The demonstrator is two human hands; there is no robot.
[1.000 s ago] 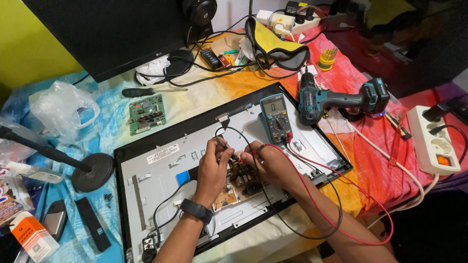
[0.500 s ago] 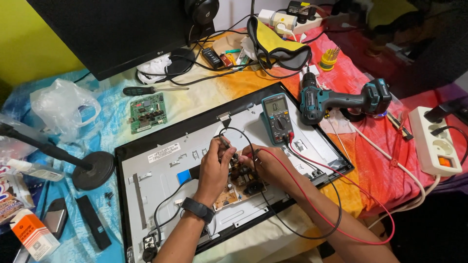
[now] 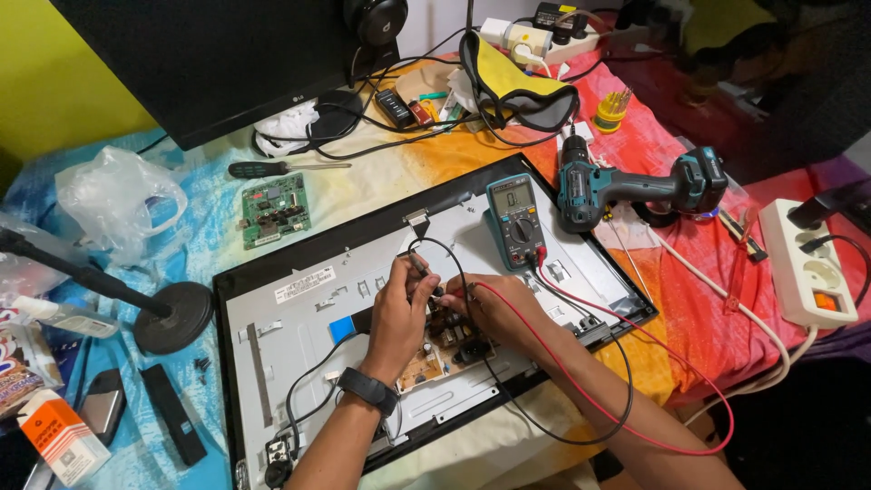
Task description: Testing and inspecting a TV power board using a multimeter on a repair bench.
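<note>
Both forearms come in from the bottom edge and meet over the open back of a flat panel (image 3: pixel 299 313) lying face down on the table. Left hand (image 3: pixel 399 313) has a black watch at the wrist, fingers curled and pinched on the black probe (image 3: pixel 419 268), tip angled down toward the power board (image 3: pixel 445 349). Right hand (image 3: pixel 485 313) sits just beside it, fingers closed on what looks like the red probe; the tip is hidden between the hands, can't confirm contact. Red lead (image 3: pixel 590 354) and black lead (image 3: pixel 544 426) loop off the right forearm and run back to the teal multimeter (image 3: pixel 515 218), which lies on the panel's upper right area, display lit.

Surface: table under a blue, orange and red patterned cloth (image 3: pixel 689 299). Teal cordless drill (image 3: pixel 626 186) just right of the meter. Loose green circuit board (image 3: pixel 274 209) and a screwdriver (image 3: pixel 281 168) up left of the panel. White power strip (image 3: pixel 807 263) at the far right. Black lamp base (image 3: pixel 172 316) at left. Dark monitor (image 3: pixel 209 63) stands behind, against a yellow-green wall (image 3: pixel 54 82).
</note>
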